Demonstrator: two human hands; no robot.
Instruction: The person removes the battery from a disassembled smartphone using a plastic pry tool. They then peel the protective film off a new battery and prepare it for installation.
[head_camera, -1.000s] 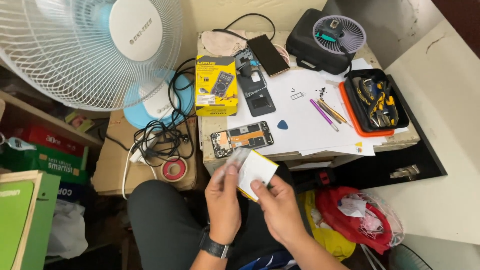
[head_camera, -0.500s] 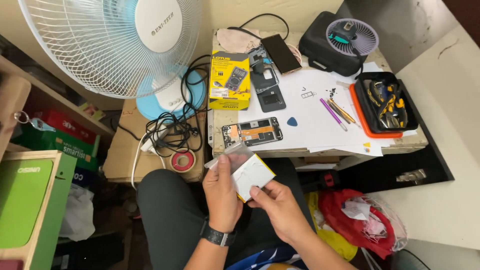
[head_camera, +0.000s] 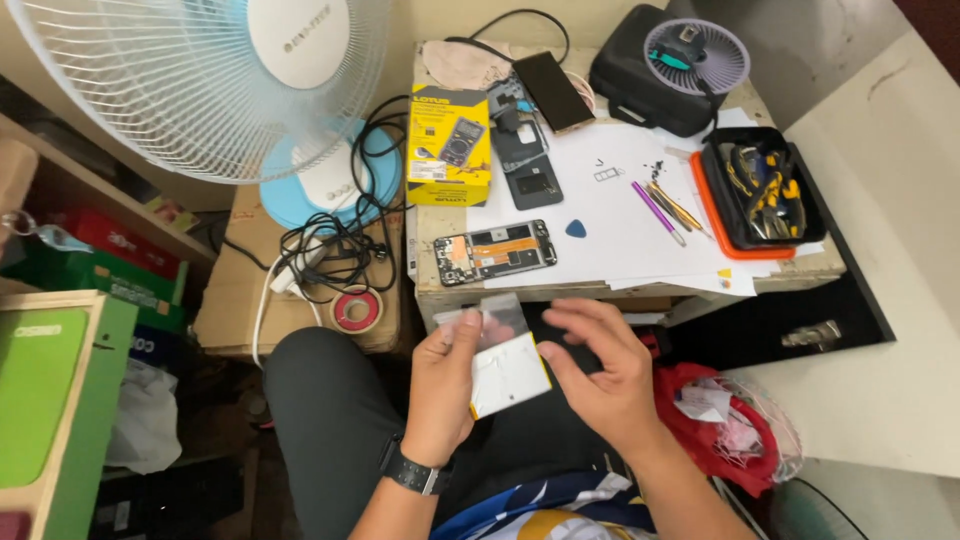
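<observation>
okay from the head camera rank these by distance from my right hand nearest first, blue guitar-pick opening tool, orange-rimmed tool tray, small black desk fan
1. Blue guitar-pick opening tool, on white paper just above the right hand.
2. Orange-rimmed black tool tray, on the table's right side.
3. Small black desk fan, at the back corner.

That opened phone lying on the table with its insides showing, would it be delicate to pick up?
Probably. The opened phone looks thin and flat, so likely light and stiff. Its exposed board and orange ribbon suggest fragility. Lying flat on paper, it may slide if pushed.

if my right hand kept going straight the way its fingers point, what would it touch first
Probably the white card held in the left hand: the right hand points left toward it, though depth is unclear.
</observation>
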